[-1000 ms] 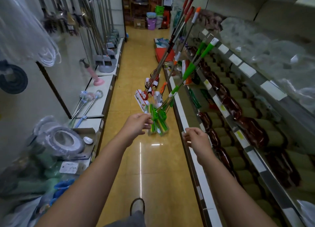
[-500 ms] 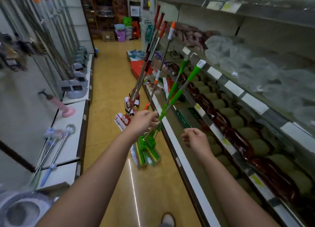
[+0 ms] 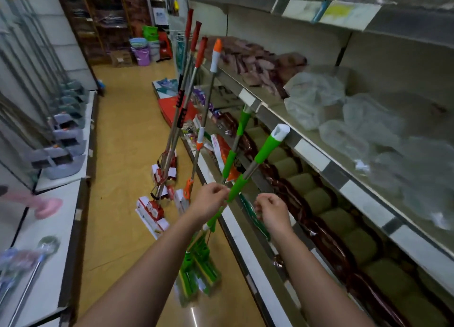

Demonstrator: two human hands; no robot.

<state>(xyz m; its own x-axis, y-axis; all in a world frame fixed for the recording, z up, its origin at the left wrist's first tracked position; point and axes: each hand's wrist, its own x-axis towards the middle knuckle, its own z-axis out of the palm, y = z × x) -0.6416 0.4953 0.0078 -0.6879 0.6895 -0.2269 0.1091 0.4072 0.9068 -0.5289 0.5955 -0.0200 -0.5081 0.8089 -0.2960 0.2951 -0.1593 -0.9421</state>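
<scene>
Well, a green mop is being picked out of the row leaning in a shop aisle.

Head view: the left hand point(image 3: 211, 200) has its fingers curled round the shaft of the green mop point(image 3: 261, 157), just below the green sleeve. The right hand point(image 3: 271, 210) hangs just beside the shaft, curled into a fist with nothing in it that I can see. The mop's foot is on the floor point(image 3: 118, 154). I cannot tell whether its white cap rests on the shelf edge point(image 3: 309, 152) or stands just off it. A second green mop point(image 3: 236, 146), an orange-tipped mop point(image 3: 214, 56) and the red-handled mops point(image 3: 196, 35) lean there untouched. I'd say the job is barely begun: the mop is gripped but not yet lifted away. The shelf tags point(image 3: 348, 11) and the red-and-white cards point(image 3: 153, 210) are too blurred to read.
</scene>
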